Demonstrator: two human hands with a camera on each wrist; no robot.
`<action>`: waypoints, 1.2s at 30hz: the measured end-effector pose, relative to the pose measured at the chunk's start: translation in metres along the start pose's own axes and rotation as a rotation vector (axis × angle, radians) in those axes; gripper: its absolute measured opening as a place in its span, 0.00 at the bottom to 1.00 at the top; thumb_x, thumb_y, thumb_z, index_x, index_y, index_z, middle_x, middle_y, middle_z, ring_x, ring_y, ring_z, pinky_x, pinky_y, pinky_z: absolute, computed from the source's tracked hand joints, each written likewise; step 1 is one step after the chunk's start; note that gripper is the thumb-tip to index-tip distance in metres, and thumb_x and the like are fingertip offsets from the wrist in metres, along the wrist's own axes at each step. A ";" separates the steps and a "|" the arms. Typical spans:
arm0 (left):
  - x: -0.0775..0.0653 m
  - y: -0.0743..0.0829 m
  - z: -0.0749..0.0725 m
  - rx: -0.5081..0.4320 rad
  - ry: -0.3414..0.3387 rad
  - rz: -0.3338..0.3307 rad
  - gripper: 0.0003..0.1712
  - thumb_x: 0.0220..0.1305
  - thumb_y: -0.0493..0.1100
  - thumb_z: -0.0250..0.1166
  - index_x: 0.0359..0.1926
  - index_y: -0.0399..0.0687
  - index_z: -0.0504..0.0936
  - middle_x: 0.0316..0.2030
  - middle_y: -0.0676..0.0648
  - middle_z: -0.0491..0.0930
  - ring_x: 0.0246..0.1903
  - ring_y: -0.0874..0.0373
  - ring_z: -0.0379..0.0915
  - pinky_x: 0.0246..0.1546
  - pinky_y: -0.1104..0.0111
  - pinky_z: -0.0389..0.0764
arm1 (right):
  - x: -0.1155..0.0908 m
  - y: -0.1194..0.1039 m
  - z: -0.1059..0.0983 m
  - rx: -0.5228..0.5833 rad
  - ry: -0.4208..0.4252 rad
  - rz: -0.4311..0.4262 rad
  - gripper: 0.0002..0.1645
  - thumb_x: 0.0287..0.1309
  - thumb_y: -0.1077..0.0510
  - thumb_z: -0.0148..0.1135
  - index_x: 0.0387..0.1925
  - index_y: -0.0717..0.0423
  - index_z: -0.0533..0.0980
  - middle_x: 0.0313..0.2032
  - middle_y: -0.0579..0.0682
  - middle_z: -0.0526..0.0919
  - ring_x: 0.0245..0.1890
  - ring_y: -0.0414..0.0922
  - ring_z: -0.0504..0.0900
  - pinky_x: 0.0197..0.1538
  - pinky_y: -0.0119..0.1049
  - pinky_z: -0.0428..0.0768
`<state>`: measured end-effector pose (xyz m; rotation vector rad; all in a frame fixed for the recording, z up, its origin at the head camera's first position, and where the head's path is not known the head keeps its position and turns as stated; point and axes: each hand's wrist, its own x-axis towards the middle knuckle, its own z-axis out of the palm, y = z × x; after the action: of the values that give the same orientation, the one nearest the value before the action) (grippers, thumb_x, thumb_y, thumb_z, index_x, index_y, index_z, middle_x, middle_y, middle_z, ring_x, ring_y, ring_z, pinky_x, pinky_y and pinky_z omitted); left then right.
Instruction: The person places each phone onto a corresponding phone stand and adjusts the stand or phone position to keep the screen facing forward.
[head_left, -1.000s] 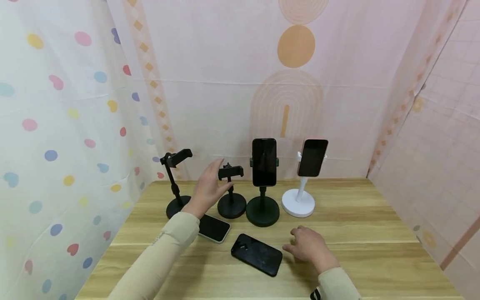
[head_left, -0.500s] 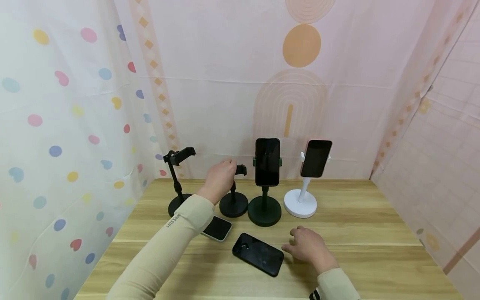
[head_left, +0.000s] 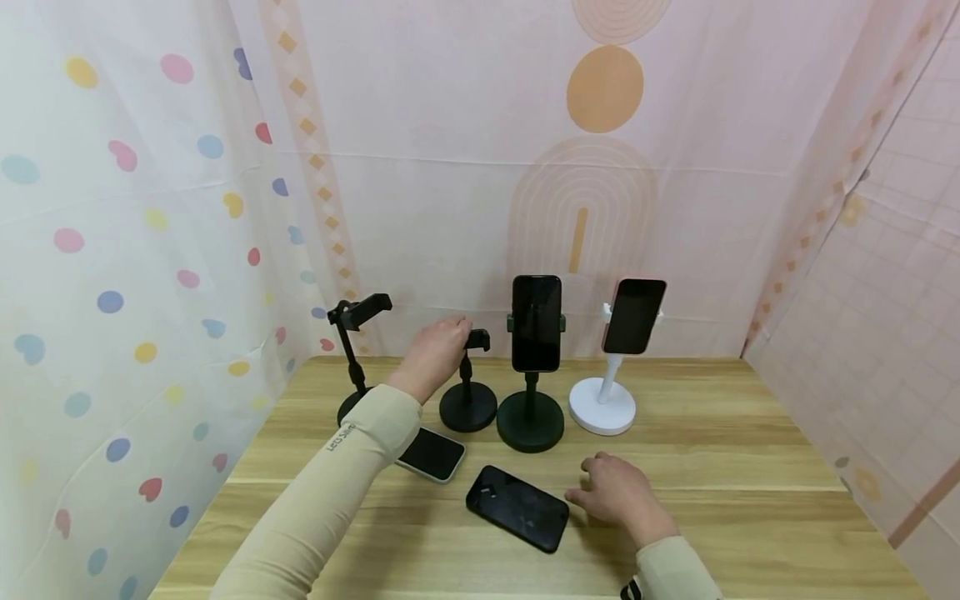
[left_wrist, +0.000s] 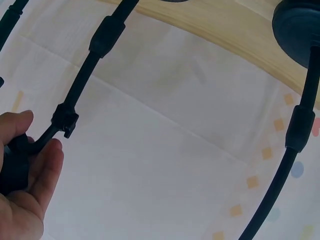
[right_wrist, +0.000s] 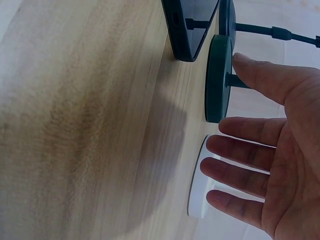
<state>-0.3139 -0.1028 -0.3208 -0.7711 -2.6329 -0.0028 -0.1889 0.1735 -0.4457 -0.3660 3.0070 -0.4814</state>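
Note:
My left hand (head_left: 437,350) grips the clamp head of the short black phone stand (head_left: 468,407), second from the left in the head view. In the left wrist view, thumb and fingers curl round that dark clamp (left_wrist: 14,170), just past the joint of the thin stem. My right hand (head_left: 617,493) hovers low over the table with fingers spread and holds nothing. Beside its fingertips lies a black phone (head_left: 517,510), screen up. A white-edged phone (head_left: 432,455) lies under the left forearm, partly covered by the sleeve.
A taller black phone stand (head_left: 348,350) with a bare clamp stands at the left. On the right, a dark green stand (head_left: 529,422) and a white stand (head_left: 602,407) each carry an upright phone. All stand on a wooden table (head_left: 720,433) before a patterned curtain (head_left: 420,208).
My left hand has moved from open beside the short black stand's clamp to gripping it. The right hand has stayed in place; the head view has shifted slightly.

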 end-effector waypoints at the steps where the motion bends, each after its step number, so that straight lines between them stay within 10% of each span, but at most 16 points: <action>1: 0.000 0.000 -0.001 0.000 0.002 0.004 0.13 0.61 0.32 0.70 0.47 0.34 0.81 0.45 0.39 0.82 0.40 0.48 0.82 0.38 0.63 0.83 | 0.000 0.000 0.000 0.000 0.000 -0.001 0.29 0.56 0.45 0.71 0.47 0.66 0.80 0.44 0.59 0.82 0.44 0.57 0.81 0.49 0.54 0.78; 36: 0.025 -0.016 -0.024 -0.175 -0.221 -0.061 0.05 0.64 0.34 0.65 0.30 0.42 0.79 0.27 0.46 0.79 0.27 0.54 0.74 0.33 0.61 0.76 | -0.001 -0.001 0.001 0.024 -0.005 0.000 0.30 0.56 0.44 0.71 0.49 0.65 0.80 0.45 0.58 0.82 0.46 0.57 0.81 0.51 0.54 0.78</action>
<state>-0.3319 -0.1061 -0.2874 -0.7880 -2.8950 -0.1765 -0.1878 0.1725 -0.4459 -0.3651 2.9937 -0.5159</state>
